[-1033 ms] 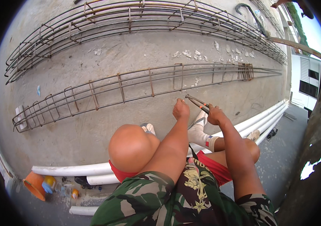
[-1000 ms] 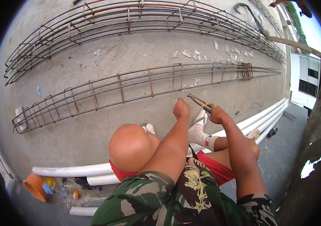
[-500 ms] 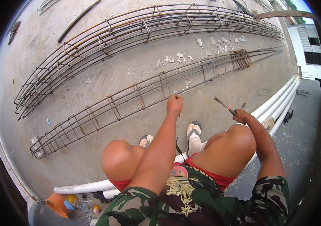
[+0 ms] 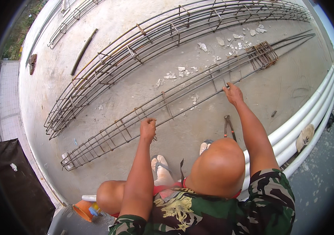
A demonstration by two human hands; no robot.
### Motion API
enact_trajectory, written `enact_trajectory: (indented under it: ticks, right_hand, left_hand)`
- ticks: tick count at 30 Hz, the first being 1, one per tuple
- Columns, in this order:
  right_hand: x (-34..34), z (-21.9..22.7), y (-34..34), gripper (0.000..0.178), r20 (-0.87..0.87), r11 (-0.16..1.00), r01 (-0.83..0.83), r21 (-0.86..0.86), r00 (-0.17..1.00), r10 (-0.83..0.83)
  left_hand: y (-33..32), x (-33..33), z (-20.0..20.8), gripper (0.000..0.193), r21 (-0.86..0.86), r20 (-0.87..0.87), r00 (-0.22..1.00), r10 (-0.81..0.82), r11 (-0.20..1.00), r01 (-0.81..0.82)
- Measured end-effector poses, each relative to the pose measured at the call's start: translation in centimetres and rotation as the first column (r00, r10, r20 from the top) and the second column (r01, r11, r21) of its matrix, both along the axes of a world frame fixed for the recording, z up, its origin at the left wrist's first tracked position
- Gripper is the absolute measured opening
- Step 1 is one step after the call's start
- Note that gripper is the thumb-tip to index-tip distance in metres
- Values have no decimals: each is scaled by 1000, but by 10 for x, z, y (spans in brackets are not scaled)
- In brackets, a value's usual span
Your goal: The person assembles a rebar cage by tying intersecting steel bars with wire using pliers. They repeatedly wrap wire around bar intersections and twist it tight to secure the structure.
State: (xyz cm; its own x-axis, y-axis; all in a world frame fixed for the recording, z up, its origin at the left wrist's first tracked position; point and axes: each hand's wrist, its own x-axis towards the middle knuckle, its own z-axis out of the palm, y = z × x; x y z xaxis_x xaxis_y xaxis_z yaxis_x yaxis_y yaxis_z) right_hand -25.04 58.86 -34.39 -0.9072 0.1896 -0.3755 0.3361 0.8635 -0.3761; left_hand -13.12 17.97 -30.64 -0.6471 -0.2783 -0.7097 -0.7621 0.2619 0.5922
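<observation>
While left hand (image 4: 148, 128) clutches wire (image 4: 155, 138), right hand (image 4: 234, 94) at slender rusty cage (image 4: 167, 105), hold unclear.

Daylight, broad and diffuse, is washing over the concrete slab (image 4: 192, 131); from here I'm seeing its far left side glowing palest, the grey floor (image 4: 315, 188) at right sitting dimmer. Shadows beneath the steel cages (image 4: 179, 38) are lying faint, soft-edged. White pipes (image 4: 292, 120) are gleaming, near washing out; a mild sheen is sitting on the right knee (image 4: 223, 158). Dark sheet (image 4: 20, 176), lower left, is swallowing detail. Lens is bowing cages and pipes into arcs, black closing round the rim, bluish fringe showing. Middle is holding fairly sharp; the wire by the left hand (image 4: 148, 128) is reading too fine to resolve.
</observation>
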Motion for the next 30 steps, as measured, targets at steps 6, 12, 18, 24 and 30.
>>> enact_trajectory:
  ticks: [6,12,18,24,30]
  right_hand:
    - [6,-27,-19,19,-141,991,-135,24,981,137]
    - [27,-21,-61,17,-167,961,-228,-155,965,202]
    - [32,-22,-76,20,-131,954,-150,-258,984,120]
    - [43,-20,-100,23,-85,924,-134,-357,990,111]
    - [31,24,-108,46,78,936,-125,-330,984,159]
  left_hand:
    - [10,25,-6,30,-15,55,996,75,997,-75]
    - [32,22,-10,34,-7,73,997,37,999,-37]
    - [38,15,-12,37,80,65,998,6,997,-11]
    - [55,2,0,34,168,44,996,71,983,-78]
    - [57,-14,17,34,185,-7,1000,10,983,-8]
